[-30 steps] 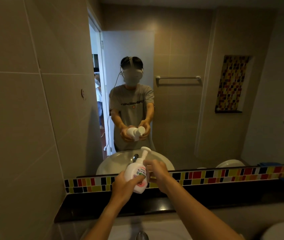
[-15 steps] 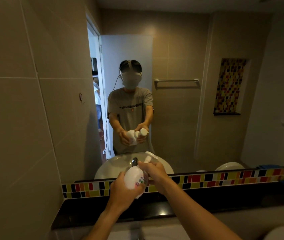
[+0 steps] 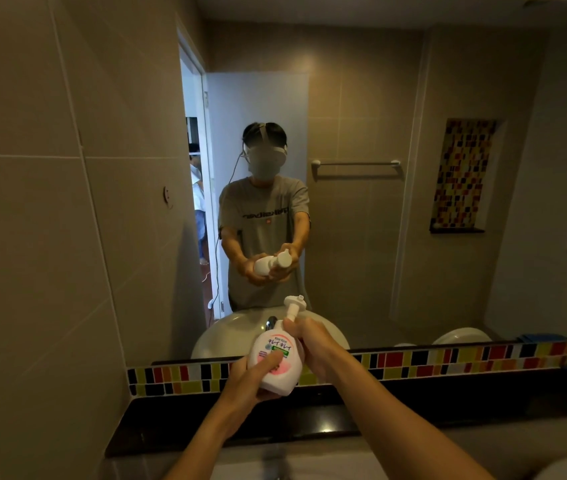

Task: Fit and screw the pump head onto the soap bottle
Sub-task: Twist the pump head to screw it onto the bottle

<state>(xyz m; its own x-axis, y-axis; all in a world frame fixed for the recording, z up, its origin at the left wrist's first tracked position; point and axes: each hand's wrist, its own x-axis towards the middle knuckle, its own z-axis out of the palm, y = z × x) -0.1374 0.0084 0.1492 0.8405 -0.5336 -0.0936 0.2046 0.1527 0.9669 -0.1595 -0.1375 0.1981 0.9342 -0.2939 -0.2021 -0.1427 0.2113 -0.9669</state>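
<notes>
A white soap bottle (image 3: 277, 360) with a pink and green label is held in the air in front of the mirror. My left hand (image 3: 252, 379) grips its body from below, thumb across the label. The white pump head (image 3: 294, 305) sits on the bottle's neck, nozzle pointing up and away. My right hand (image 3: 313, 344) is closed around the collar at the base of the pump head. The collar itself is hidden by my fingers.
A large wall mirror (image 3: 361, 185) reflects a person holding the same bottle. Below it runs a coloured mosaic tile strip (image 3: 413, 362) and a dark counter ledge (image 3: 379, 410). A tiled wall (image 3: 50, 237) stands on the left. A tap (image 3: 271, 459) shows at the bottom edge.
The bottle has turned in my hands so its label faces me again, and the pump head has come up clear above my right hand.
</notes>
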